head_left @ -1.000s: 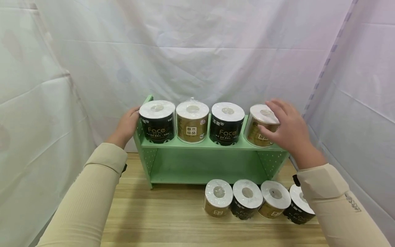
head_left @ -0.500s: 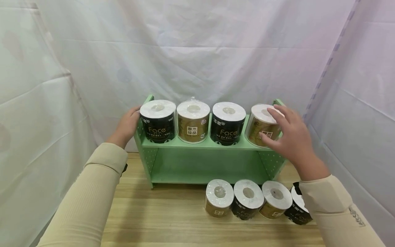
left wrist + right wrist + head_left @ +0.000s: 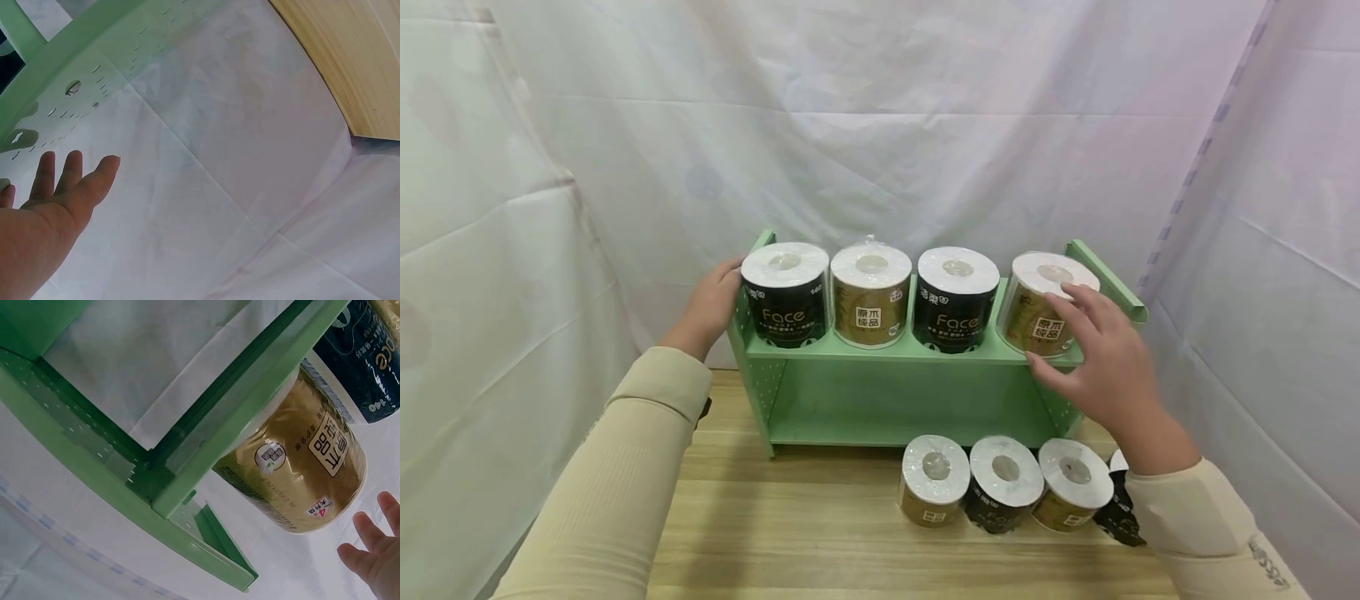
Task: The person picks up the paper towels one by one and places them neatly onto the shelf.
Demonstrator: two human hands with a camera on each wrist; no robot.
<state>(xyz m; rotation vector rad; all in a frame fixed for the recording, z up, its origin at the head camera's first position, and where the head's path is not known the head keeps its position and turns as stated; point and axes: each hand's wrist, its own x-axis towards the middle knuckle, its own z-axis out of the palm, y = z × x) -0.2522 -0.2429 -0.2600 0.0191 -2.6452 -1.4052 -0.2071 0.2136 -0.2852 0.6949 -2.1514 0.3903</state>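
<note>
On the upper board of a green two-tier shelf [image 3: 880, 400] stand several wrapped toilet paper rolls in a row, alternating black and gold. At the right end is a gold roll [image 3: 1028, 312]. My right hand [image 3: 1108, 367] hovers in front of it with fingers spread; the right wrist view shows the fingertips [image 3: 357, 557] apart from the gold wrapper [image 3: 300, 459]. My left hand [image 3: 707, 307] is at the shelf's left side panel, beside the leftmost black roll [image 3: 784, 317]. Its fingers [image 3: 100, 178] extend loosely near the perforated panel [image 3: 75, 69] and hold nothing.
On the wooden table [image 3: 790, 533], in front of the shelf's right half, several more rolls stand in a row, among them a gold roll [image 3: 931, 510] and a black roll [image 3: 992, 510]. My right sleeve covers part of the rightmost. White curtains [image 3: 880, 125] surround the table.
My right hand has drawn back from the right-end gold roll, moving down and slightly right, uncovering more of the roll and the shelf's right panel. The left hand has stayed in place.
</note>
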